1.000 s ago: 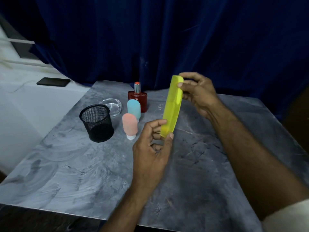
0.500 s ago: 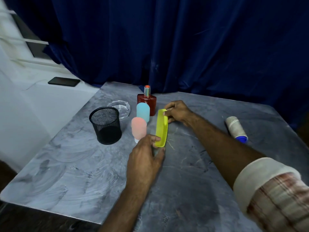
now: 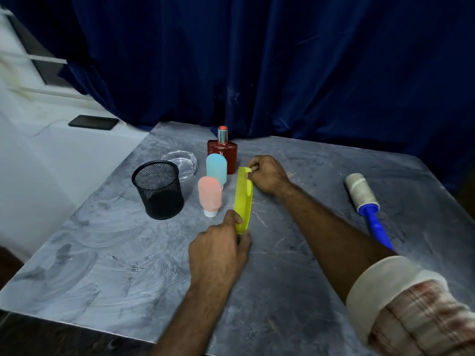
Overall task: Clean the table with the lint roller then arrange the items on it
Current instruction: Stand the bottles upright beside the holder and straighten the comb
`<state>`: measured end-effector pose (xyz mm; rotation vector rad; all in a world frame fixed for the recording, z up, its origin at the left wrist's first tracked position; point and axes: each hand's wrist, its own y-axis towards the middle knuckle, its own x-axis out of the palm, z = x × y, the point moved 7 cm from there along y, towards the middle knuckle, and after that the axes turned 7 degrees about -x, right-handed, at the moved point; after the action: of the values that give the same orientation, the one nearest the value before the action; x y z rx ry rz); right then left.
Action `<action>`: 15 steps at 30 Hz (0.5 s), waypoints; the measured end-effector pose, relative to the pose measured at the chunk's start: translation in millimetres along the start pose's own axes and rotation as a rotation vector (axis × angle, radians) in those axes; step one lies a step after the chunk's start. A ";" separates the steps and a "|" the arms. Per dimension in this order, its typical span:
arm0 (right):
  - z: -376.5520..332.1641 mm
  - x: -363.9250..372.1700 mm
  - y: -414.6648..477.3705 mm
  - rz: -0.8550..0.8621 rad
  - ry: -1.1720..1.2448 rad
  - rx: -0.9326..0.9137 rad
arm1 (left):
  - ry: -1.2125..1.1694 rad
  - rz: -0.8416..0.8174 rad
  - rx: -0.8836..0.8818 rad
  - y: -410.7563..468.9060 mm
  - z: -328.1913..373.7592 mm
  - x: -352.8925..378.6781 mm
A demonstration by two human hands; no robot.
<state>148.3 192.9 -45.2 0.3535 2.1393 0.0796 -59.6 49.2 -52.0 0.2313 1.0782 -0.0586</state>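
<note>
A long yellow case (image 3: 243, 199) rests on its edge on the grey table (image 3: 102, 265), just right of a pink tube (image 3: 209, 197) and a light blue tube (image 3: 216, 168). My left hand (image 3: 218, 250) pinches its near end. Its far end is gripped by my right hand (image 3: 268, 174). Behind the tubes stands a red perfume bottle (image 3: 223, 152). The lint roller (image 3: 365, 199), with a blue handle, lies on the table at the right, apart from both hands.
A black mesh cup (image 3: 158, 191) stands left of the tubes, with a glass ashtray (image 3: 181, 163) behind it. A dark blue curtain (image 3: 282, 68) hangs behind the table. A black phone (image 3: 93, 122) lies on a white ledge at the left.
Both hands brought the yellow case down from mid-air to the table beside the tubes. The view shifted, bringing the lint roller into sight.
</note>
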 end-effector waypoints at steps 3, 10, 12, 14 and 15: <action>0.1 1.8 0.0 -0.005 -0.027 -0.014 | 0.038 0.023 0.008 -2.2 0.9 1.3; -1.4 2.0 -3.2 0.005 -0.052 -0.017 | 0.042 0.036 0.004 -1.6 -0.6 2.7; -3.9 1.5 -4.8 0.004 -0.056 -0.018 | 0.037 0.040 -0.003 -1.5 -1.4 2.2; -5.2 0.5 -6.8 0.007 -0.055 -0.011 | 0.027 0.050 -0.004 -1.4 -1.7 1.0; -5.7 0.2 -7.6 0.012 -0.057 -0.005 | 0.022 0.054 -0.004 -1.3 -1.9 0.5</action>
<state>141.8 186.2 -43.7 0.3611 2.0804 0.0812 -61.2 48.3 -53.4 0.2578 1.0930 -0.0058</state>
